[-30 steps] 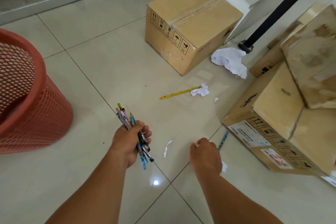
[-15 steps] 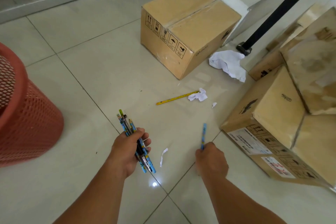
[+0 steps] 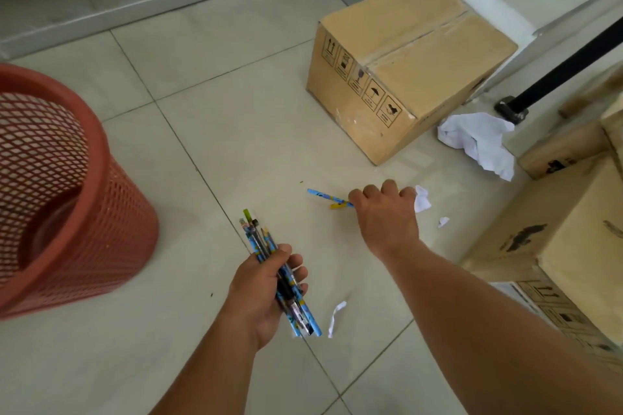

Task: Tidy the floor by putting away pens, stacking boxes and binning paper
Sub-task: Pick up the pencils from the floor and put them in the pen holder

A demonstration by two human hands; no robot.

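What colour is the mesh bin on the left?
Red-orange mesh bin, clearest in the head view.

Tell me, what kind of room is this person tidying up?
Probably an office storeroom or back room. Taped cardboard shipping boxes sit on a pale tiled floor, beside a red mesh wastebasket, with crumpled paper and pens scattered about.
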